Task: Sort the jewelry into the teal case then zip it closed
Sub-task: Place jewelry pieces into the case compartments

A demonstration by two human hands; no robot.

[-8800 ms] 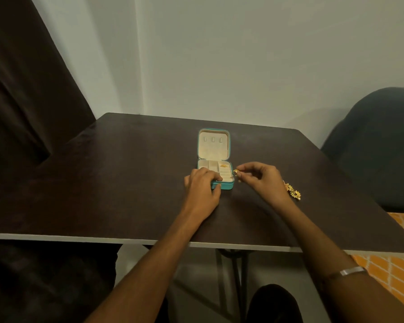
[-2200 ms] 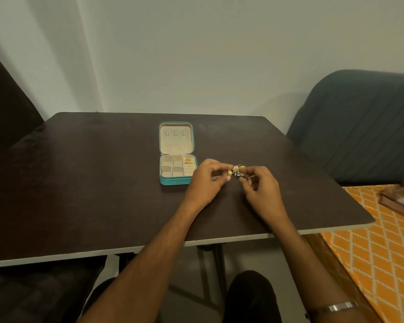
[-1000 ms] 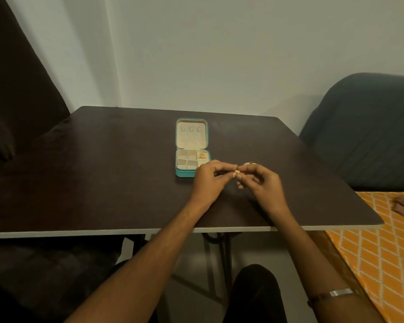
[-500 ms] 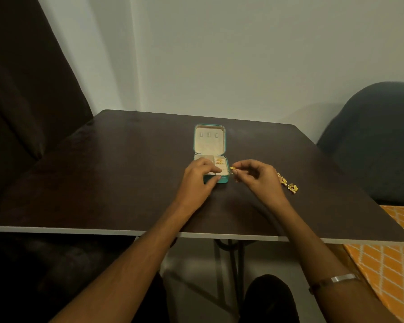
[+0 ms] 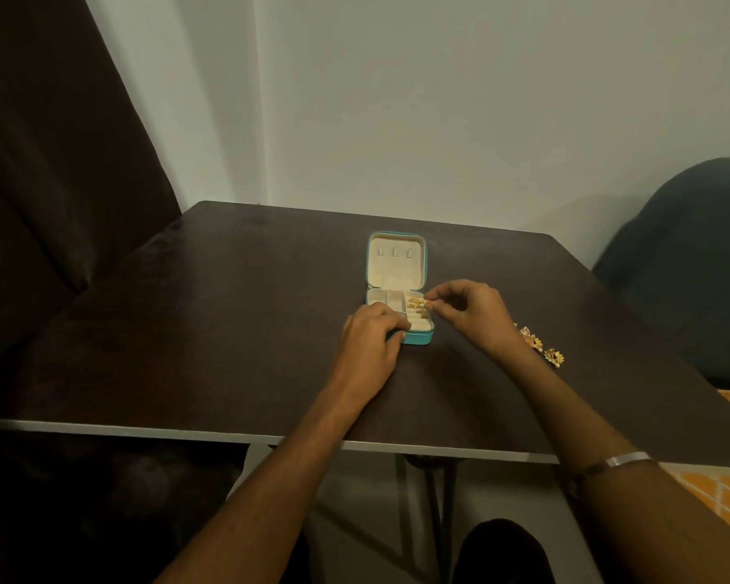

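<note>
Dark brown wood makes up the square table [image 5: 228, 330] by the pale wall, and a small teal zip case [image 5: 418, 337] with a cream inside sits open near the middle, its lid standing up at the far side. The left hand [image 5: 371, 343] grips the case's near left corner, while the right hand [image 5: 468, 309] pinches a tiny gold piece [image 5: 425, 304] over the right pockets, where gold bits [image 5: 416, 305] lie. More gold flower-shaped jewelry [image 5: 540, 347] lies on the table to the right, near the right wrist.
</note>
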